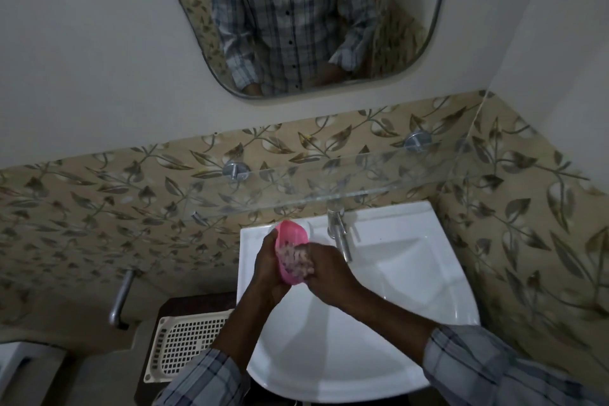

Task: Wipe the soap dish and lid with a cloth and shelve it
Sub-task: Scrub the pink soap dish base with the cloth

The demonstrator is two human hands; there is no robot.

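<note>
Over the left rim of the white sink (379, 316) I hold a pink plastic soap dish part (291, 234), tilted on its side with its hollow facing right. My left hand (268, 269) grips it from the left and below. My right hand (329, 270) presses a pale, blurred cloth (295, 257) into the hollow. I cannot tell whether this pink piece is the dish or its lid. No second pink piece is in view.
A glass shelf (329, 181) on two metal pegs runs along the leaf-patterned tiles just above the sink. A chrome tap (339, 234) stands close to the right of my hands. A cream perforated tray (188, 343) lies left of the sink, a metal pipe (122, 297) beside it.
</note>
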